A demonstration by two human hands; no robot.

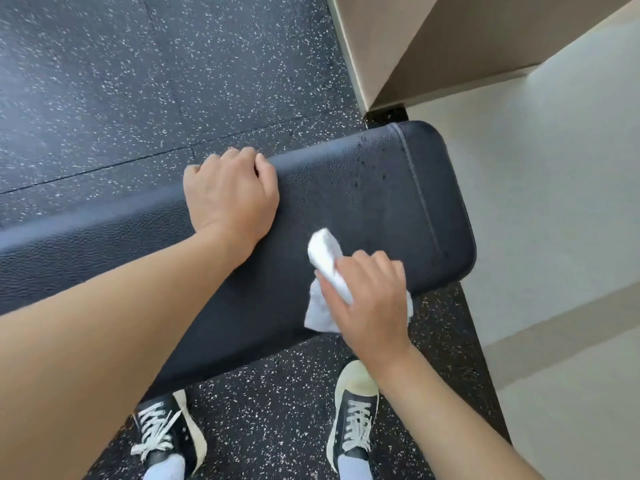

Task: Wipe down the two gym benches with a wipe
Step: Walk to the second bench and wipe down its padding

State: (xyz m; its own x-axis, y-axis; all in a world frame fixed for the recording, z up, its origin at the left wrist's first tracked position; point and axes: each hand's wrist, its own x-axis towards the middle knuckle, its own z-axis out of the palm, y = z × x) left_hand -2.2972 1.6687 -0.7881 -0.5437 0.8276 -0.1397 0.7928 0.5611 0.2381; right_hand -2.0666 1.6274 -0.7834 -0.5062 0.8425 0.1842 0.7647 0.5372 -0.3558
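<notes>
A pale wall (pixel 540 174) stands just beyond the bench (pixel 363 188) end. The left hand (pixel 230 195) curls its fingers over the surface's far edge. The right hand (pixel 370 299) pinches the wipe (pixel 323 254) against the surface, fingers curled round it.

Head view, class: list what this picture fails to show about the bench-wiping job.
- Second bench: outside the head view.
- Black padded bench: its left end is cut off by the frame edge; its frame is hidden under the pad.
- Crumpled white wipe: partly covered by the right hand.
- Left hand: fingertips curl over the far edge, unseen.
</notes>
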